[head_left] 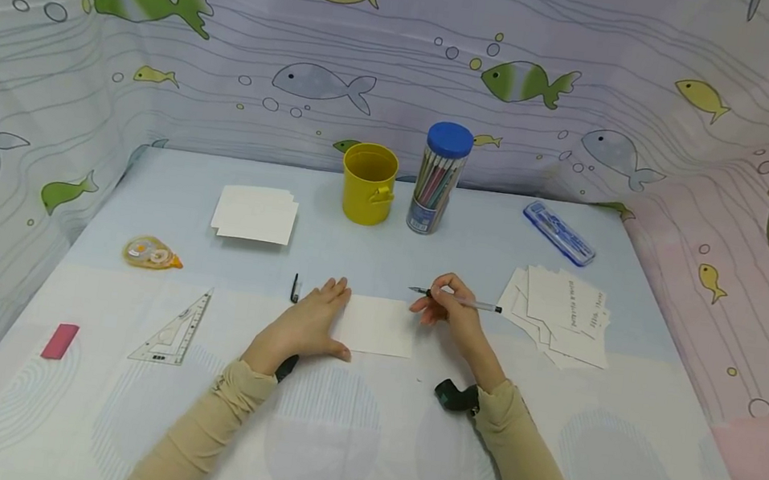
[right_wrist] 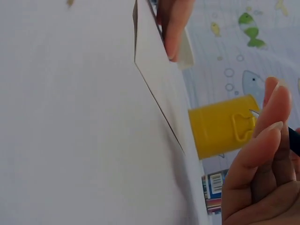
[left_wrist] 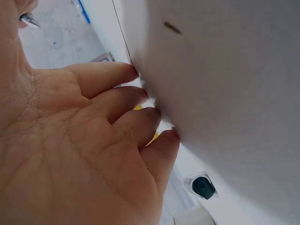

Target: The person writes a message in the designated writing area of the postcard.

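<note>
A blank white card (head_left: pixel 379 327) lies in front of me on the table. My left hand (head_left: pixel 306 321) rests at its left edge, fingers extended and thumb by the lower left corner. In the left wrist view the fingertips (left_wrist: pixel 154 115) touch down at the surface. My right hand (head_left: pixel 453 314) pinches a clear-barrelled pen (head_left: pixel 478 305) above the card's right side, its tip pointing left and uncapped. The right wrist view shows the card (right_wrist: pixel 159 84) edge-on, with the pen mostly hidden behind the fingers. Just beyond my left hand lies a black pen cap (head_left: pixel 295 288).
Written cards (head_left: pixel 563 320) lie spread at right, below a blue case (head_left: pixel 559 233). A yellow bucket (head_left: pixel 368 189), a blue-lidded pencil tub (head_left: pixel 439 178) and stacked blank cards (head_left: pixel 255 213) stand behind. At left are a correction tape (head_left: pixel 151 252), a set square (head_left: pixel 175 334) and a red eraser (head_left: pixel 60 342).
</note>
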